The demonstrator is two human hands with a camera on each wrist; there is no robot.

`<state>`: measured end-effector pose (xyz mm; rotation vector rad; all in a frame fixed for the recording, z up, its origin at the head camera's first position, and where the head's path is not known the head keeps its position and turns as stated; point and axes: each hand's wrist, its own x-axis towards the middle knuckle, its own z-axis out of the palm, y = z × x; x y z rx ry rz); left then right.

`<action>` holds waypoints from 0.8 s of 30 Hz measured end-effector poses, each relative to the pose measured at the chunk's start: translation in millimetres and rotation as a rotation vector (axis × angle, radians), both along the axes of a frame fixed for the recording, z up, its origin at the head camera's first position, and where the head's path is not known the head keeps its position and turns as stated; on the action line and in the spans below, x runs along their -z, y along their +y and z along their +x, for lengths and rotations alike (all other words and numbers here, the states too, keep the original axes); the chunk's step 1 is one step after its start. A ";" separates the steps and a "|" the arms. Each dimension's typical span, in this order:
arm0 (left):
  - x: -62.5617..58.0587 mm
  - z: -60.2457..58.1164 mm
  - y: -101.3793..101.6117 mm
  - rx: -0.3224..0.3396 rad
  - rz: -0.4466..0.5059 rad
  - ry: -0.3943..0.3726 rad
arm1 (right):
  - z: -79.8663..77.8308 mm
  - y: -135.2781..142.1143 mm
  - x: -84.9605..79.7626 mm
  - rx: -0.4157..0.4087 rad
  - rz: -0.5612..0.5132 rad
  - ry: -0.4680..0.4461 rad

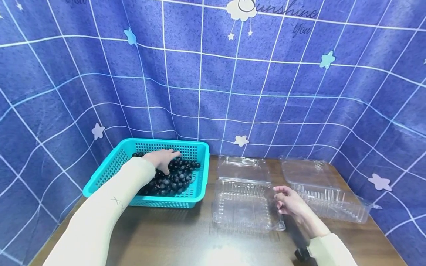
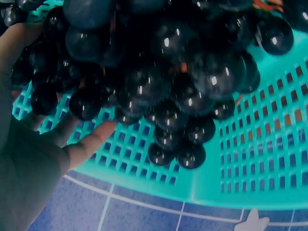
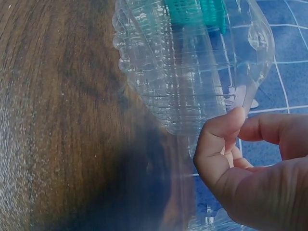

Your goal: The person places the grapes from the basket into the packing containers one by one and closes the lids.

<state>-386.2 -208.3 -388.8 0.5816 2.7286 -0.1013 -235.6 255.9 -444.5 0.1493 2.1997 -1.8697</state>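
A turquoise rectangular basket of perforated plastic [image 1: 207,162], filled with round, glossy black grapes [image 1: 173,181], is set on a brown wooden tabletop [image 1: 166,232]. The left hand [image 1: 163,160] is held over the grapes inside the basket, its fingers spread apart; whether any grape is touched cannot be told. To the basket's right, the near side rim of a clear, hinged plastic container [image 1: 243,207], lid folded back, is pinched between the right hand's [image 1: 289,203] thumb and fingers. Beyond it, a second clear plastic container [image 1: 332,205] is seen.
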 end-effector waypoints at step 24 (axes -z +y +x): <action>12.6 -2.8 -2.1 0.173 -0.100 0.169 | -0.2 -4.1 -1.1 -0.002 -0.021 -0.009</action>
